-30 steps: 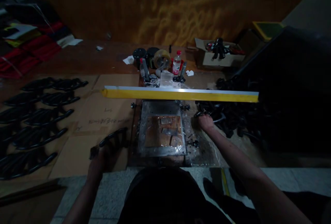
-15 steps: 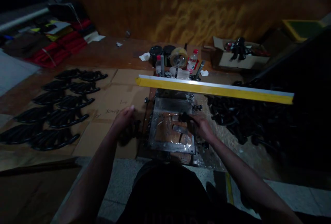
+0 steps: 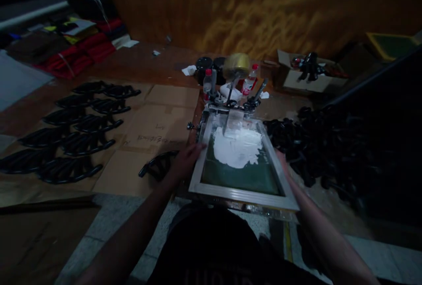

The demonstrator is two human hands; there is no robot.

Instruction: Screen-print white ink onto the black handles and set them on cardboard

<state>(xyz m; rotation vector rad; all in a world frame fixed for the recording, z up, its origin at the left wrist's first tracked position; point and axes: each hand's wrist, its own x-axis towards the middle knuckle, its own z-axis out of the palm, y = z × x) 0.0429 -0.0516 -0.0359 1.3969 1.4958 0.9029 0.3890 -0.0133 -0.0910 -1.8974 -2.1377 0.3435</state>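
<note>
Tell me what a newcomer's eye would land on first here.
Most likely the bright white paste on the green screen, inside the pale frame between the left hand and right hand. Next, the black curved pieces in rows on the cardboard at left, and the jumbled dark heap at right.

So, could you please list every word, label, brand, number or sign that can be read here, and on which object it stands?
No text is clear enough to quote.
Handwriting on the cardboard: too blurred to read.
Label on the red-capped bottle farther right: too small to read.
Pale lettering on the dark shirt: too dim and cut off.
</note>
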